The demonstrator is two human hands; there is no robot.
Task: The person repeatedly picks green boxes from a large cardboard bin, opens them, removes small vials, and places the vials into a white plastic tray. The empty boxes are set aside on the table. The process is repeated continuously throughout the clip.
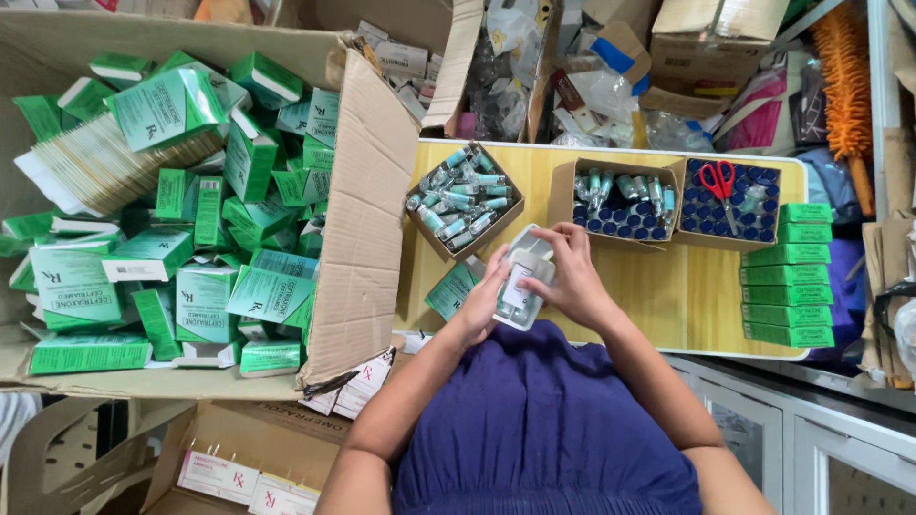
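Two hands were in view, both on one clear plastic tray (523, 278) held over the near edge of the yellow table (658, 296), just above the person's lap. The tray's long axis ran diagonally, its far end pointing up and right toward the middle carton, its near end down and left; a white label lay against its inside. The left hand (480, 307) came in from below-left, forearm angled upward, its fingers (498, 277) closed on the tray's left side. The right hand (572, 277) arched over the top from the right, wrist bent, its fingers (540, 236) curled and clamped on the tray's far end. Three open cartons stood on the table: the left carton (464, 200) held loose teal-capped vials lying jumbled, too many to count; the middle carton (618, 203) held upright blue-capped vials with several loose ones on top; the right carton (730, 202) held blue-capped vials and one pair of red-handled scissors (718, 184). Seven flat green boxes (788, 274) were stacked at the table's right edge. A large cardboard box (363, 210) to the left was heaped with green boxes, uncounted.
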